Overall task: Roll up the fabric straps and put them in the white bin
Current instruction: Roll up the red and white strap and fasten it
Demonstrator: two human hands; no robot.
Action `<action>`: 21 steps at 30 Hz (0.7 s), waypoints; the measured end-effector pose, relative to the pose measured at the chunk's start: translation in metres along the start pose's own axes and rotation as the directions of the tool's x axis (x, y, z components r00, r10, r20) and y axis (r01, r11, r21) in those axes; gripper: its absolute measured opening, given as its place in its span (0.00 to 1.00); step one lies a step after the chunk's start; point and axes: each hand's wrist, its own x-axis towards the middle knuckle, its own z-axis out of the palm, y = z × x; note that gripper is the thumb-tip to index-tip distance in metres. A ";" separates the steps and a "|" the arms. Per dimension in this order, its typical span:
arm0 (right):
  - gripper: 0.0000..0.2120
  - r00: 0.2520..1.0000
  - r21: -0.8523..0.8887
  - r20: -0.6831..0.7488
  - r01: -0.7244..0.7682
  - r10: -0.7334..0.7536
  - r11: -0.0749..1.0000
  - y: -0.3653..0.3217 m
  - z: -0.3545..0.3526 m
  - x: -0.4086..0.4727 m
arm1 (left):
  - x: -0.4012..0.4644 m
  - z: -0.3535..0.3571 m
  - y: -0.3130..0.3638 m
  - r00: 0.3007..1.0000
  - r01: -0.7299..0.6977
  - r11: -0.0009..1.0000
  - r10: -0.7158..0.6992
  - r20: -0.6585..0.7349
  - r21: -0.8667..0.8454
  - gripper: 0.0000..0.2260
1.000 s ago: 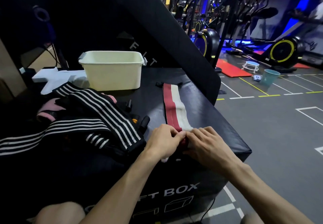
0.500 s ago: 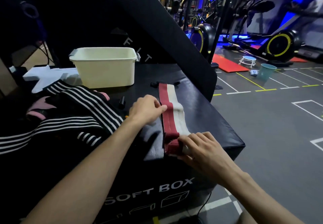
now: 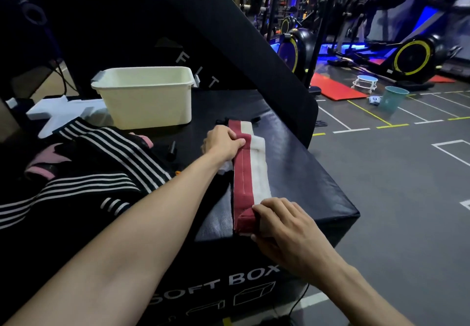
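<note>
Reaching farther up the strap than half a second ago, the left hand now pinches the red edge near the far end, close to the white bin; at far left a heap of black straps with white stripes lies untouched on the desk; the red-and-white strap runs lengthwise away from the person, its long axis pointing toward the bin, its near end turned into a small starting roll at the desk's front edge; the right hand, the nearer of the two, grips that roll with curled fingers; rolling would likely proceed away from the body, toward the left hand; the desk is a black padded block lettered "SOFT BOX"; beyond, to the right, gym floor with painted lines, red mats and exercise bikes under blue light.
</note>
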 end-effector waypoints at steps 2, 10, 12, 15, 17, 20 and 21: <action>0.28 1.000 -0.013 0.020 -0.001 0.001 1.000 0.001 0.001 0.000 | 0.006 0.005 -0.004 0.999 0.007 0.998 -0.009 0.031 0.059 0.10; 0.25 1.000 0.002 0.002 -0.012 0.012 1.000 0.005 0.004 0.003 | 0.004 0.022 -0.011 0.996 -0.074 0.975 0.062 0.065 0.208 0.26; 0.25 1.000 0.028 0.004 -0.019 0.019 0.999 0.006 0.004 0.004 | 0.005 0.021 -0.012 0.991 -0.121 0.976 0.108 0.079 0.182 0.29; 0.25 1.000 0.047 0.002 -0.024 0.024 0.999 0.006 0.004 0.004 | 0.011 0.022 -0.013 0.972 -0.203 0.955 0.170 0.164 0.215 0.21; 0.25 1.000 0.056 -0.009 -0.027 0.028 0.998 0.007 0.005 0.004 | 0.015 0.022 -0.012 0.969 -0.189 0.948 0.138 0.207 0.255 0.21; 0.25 0.999 0.057 -0.027 -0.020 0.021 0.998 0.008 0.008 0.004 | 0.021 0.024 -0.013 0.948 -0.159 0.935 0.054 0.314 0.317 0.26; 0.25 0.999 0.050 -0.033 -0.014 0.016 0.999 0.009 0.009 0.004 | 0.023 0.024 -0.013 0.941 -0.156 0.928 0.036 0.337 0.337 0.27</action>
